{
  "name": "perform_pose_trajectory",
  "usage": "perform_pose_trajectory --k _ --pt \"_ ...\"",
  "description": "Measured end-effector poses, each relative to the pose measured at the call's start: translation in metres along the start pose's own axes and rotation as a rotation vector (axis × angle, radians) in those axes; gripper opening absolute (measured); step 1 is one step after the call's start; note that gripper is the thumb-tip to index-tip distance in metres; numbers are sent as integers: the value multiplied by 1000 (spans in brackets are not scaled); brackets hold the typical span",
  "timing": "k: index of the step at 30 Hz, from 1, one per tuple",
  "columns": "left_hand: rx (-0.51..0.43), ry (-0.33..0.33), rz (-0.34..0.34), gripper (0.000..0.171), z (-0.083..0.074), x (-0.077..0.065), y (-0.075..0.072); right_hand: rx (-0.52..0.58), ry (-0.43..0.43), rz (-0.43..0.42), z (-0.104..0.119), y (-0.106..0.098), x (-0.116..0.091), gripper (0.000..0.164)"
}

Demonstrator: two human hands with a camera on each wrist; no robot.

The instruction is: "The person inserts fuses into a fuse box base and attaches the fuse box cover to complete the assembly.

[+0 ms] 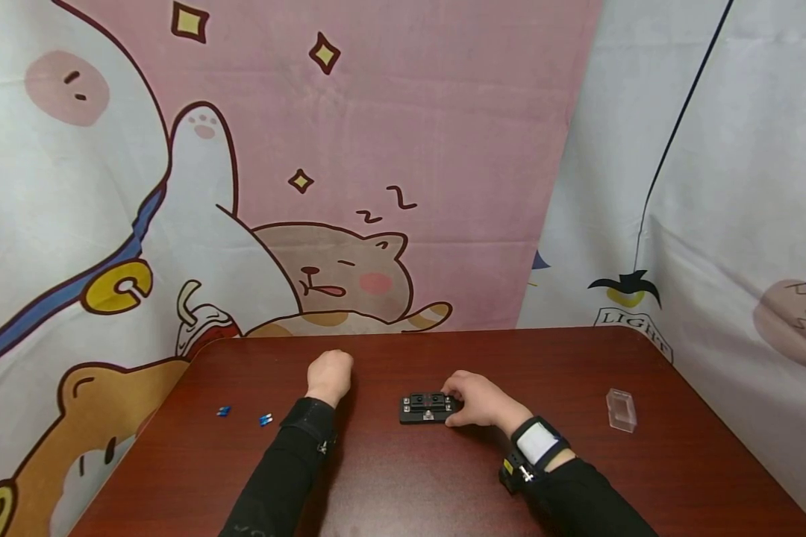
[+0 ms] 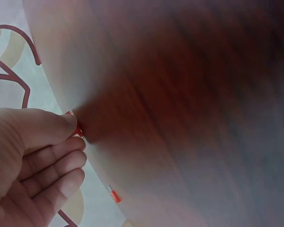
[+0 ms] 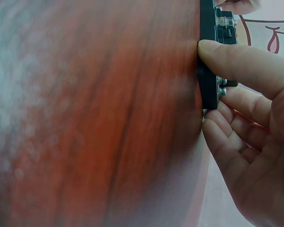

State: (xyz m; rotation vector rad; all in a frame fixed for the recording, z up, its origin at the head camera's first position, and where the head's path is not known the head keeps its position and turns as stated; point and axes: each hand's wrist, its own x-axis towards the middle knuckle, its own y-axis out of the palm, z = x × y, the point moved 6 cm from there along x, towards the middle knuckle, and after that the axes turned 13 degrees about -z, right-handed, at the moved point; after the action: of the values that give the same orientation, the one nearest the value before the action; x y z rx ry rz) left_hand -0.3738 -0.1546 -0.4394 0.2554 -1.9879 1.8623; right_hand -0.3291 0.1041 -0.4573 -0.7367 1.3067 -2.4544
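In the left wrist view, my left hand (image 2: 42, 156) pinches a small red piece (image 2: 79, 130) between thumb and index finger, the other fingers curled beneath; it looks like an insulated wire terminal, mostly covered. Another red terminal (image 2: 114, 195) with a metal end lies nearby on the table. From the head, the left hand (image 1: 330, 376) hides what it holds. To its right sits a black terminal block (image 1: 427, 409) with metal screws. My right hand (image 1: 482, 399) grips this block's right end, and the right wrist view shows the thumb against the block's side (image 3: 208, 80).
Two groups of small blue pieces (image 1: 266, 420) with metal ends lie left of the left arm. A clear plastic box (image 1: 621, 410) stands on the right of the brown table (image 1: 403, 477). Behind the table's far edge hangs a printed cloth (image 1: 443, 149).
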Motion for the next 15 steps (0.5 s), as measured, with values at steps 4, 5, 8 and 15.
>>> perform_pose_trajectory --k 4,5,8,15 --pt "9 3 0 18 -4 0 -1 4 3 4 -1 1 0 39" --pt "13 7 -1 19 -5 1 -1 4 4 6 -1 1 0 39" --pt "26 25 -2 20 -8 1 -2 -1 10 10 -2 1 0 39" --pt "33 52 -17 21 -10 4 0 -3 12 5 -3 2 1 39"
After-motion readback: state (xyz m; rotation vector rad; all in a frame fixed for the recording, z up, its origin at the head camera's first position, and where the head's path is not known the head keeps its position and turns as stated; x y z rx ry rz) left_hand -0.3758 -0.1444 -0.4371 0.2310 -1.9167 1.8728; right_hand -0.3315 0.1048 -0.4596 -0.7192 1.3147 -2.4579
